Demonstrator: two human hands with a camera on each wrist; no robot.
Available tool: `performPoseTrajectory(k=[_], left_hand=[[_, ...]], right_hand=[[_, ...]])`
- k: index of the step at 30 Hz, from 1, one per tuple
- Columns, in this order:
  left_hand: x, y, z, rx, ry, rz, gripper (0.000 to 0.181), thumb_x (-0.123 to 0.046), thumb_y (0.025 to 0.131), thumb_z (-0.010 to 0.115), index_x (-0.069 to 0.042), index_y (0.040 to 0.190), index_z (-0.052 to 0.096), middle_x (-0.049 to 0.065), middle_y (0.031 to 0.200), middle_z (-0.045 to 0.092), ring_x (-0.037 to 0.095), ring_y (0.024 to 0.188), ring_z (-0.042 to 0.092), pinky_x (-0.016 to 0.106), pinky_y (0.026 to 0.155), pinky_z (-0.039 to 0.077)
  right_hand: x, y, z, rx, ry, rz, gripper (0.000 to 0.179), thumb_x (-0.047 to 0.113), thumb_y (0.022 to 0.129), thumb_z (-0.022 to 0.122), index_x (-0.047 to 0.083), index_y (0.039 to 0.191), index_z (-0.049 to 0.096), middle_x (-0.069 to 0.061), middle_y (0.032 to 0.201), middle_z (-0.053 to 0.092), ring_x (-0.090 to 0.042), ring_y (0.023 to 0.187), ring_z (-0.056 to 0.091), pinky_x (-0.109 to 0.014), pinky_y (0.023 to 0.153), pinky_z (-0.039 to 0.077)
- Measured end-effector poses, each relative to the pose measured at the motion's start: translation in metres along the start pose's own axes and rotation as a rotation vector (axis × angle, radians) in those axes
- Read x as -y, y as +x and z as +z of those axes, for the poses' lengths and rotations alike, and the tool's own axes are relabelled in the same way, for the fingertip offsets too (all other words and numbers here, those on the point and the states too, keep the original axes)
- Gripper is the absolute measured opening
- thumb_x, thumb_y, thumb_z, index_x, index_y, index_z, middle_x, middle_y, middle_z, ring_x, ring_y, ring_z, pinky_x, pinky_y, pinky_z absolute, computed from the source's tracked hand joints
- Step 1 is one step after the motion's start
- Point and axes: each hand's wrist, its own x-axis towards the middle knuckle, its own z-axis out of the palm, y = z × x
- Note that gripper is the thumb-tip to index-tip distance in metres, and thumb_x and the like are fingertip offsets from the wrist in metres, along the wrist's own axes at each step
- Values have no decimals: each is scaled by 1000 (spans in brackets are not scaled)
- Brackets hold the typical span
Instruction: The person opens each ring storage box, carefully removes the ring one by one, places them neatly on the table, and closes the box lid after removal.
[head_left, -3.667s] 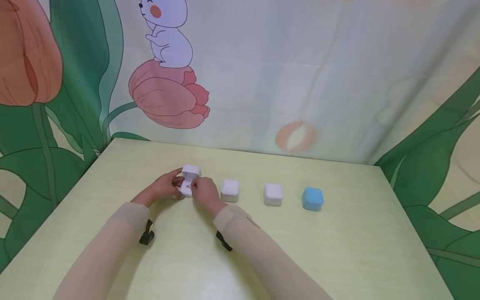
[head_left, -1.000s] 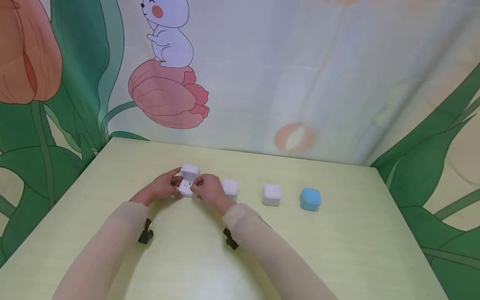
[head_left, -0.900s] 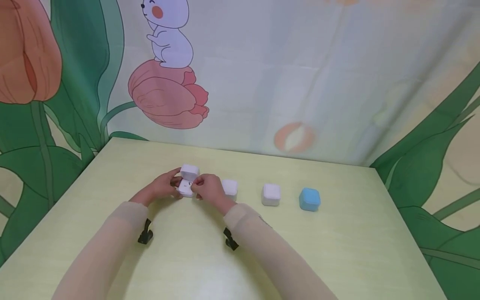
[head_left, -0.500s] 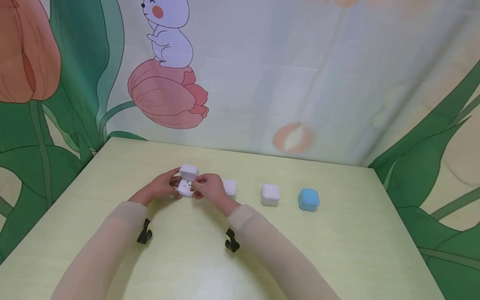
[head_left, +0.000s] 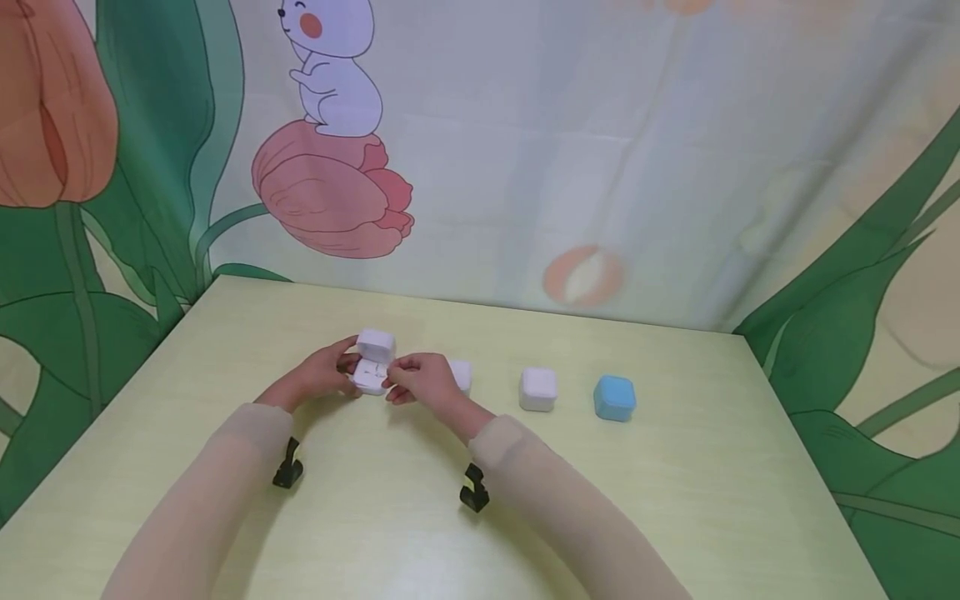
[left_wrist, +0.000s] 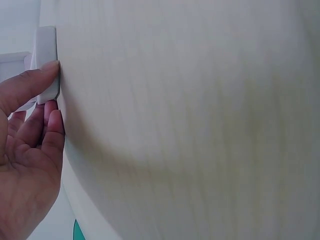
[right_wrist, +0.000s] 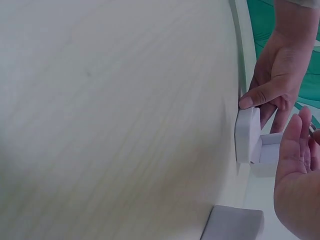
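Observation:
A small white jewelry box point(head_left: 372, 377) stands on the table with its lid raised and a white insert with dark slits inside. My left hand point(head_left: 324, 372) grips its left side, thumb in front and fingers behind, as the left wrist view also shows. Just right of the box's front edge, my right hand point(head_left: 427, 381) has thumb and index finger pinched together. In the right wrist view a tiny shiny ring point(right_wrist: 312, 129) shows between these fingertips, mostly hidden by them.
To the right along the row stand a closed white box point(head_left: 461, 377), partly behind my right hand, another white box point(head_left: 538, 389) and a blue box point(head_left: 615, 397). The pale wooden table point(head_left: 360, 517) meets a printed curtain point(head_left: 480, 167) at the back.
My right hand was over the insert of the box; it has drawn back a little to the right, pinching the ring. My left hand keeps its grip on the box.

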Motion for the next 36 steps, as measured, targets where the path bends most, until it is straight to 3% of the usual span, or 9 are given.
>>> performPoseTrajectory(k=[10, 26, 31, 36], left_hand=[[-6, -6, 0, -6, 11, 8, 101, 4, 85, 73, 1, 163, 8, 31, 161, 32, 44, 142, 43, 60, 125, 29], [-3, -5, 1, 4, -2, 21, 103, 4, 83, 73, 2, 163, 7, 32, 161, 31, 45, 145, 41, 59, 125, 29], [-5, -7, 1, 4, -3, 36, 102, 5, 83, 72, 3, 162, 7, 33, 160, 31, 46, 146, 41, 60, 125, 29], [-6, -8, 0, 3, -2, 30, 102, 4, 84, 72, 3, 163, 6, 33, 160, 32, 46, 146, 41, 60, 125, 28]], right_hand=[[3, -15, 0, 23, -47, -16, 19, 1, 97, 63, -12, 109, 69, -29, 106, 75, -6, 64, 64, -25, 70, 63], [-3, -19, 8, 51, -126, 15, 13, 1, 94, 66, -8, 103, 70, -28, 106, 76, -10, 67, 65, -29, 73, 64], [-4, -20, 12, 72, -158, -2, 14, 2, 94, 66, -8, 101, 71, -29, 101, 76, -8, 62, 63, -24, 66, 62], [-7, -21, 17, 100, -208, -8, 12, 4, 92, 68, -6, 96, 73, -19, 86, 76, -8, 59, 63, -22, 62, 61]])
